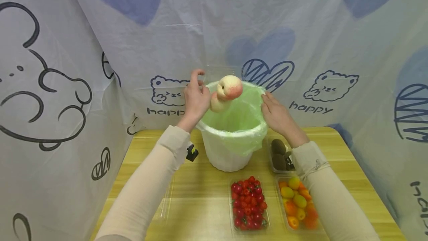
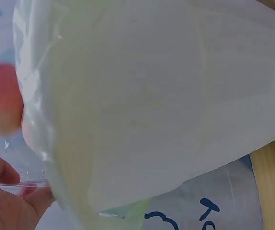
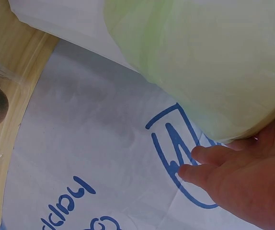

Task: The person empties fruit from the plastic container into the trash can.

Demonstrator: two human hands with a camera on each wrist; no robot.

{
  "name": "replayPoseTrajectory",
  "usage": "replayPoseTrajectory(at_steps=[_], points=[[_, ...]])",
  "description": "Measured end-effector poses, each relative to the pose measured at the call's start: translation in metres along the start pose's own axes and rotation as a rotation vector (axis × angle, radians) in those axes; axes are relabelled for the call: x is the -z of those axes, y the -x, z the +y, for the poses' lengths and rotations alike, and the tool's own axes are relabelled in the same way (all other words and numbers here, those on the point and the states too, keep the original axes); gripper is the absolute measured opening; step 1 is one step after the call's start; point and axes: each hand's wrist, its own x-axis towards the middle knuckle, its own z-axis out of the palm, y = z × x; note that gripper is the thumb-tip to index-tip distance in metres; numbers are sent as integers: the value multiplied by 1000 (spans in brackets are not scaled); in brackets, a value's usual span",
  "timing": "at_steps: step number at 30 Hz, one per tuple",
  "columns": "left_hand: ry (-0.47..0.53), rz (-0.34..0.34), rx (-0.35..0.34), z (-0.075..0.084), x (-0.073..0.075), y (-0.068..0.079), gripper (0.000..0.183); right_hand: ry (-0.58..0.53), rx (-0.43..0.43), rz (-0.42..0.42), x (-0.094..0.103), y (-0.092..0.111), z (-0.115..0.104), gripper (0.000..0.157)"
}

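Peaches [image 1: 232,87] over the bin [image 1: 224,155], just right of our left hand [image 1: 196,99], which pinches the clear box [image 2: 21,186]; our right hand [image 1: 276,114], fingers extended, touches the bin's right side!

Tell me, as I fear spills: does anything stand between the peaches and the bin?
Nothing visible. The peaches are at the mouth of the bin, its green liner open and the right hand off to the side.

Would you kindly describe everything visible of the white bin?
The white bin looks like plastic, round and narrowing towards its base. It stands upright on the wood-patterned table, mouth open, a thin, translucent green liner folded over the rim. The right hand touches the lined rim; the inside bottom is hidden.
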Motion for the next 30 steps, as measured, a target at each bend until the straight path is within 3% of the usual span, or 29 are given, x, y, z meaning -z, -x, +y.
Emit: replayPoseTrajectory(at_steps=[10,30], points=[[68,32,36,-1,7,-4,42,-13,-3,-5,2,2,-2,62],[31,-2,38,-5,14,-1,41,-5,-11,-15,0,1,-3,62]])
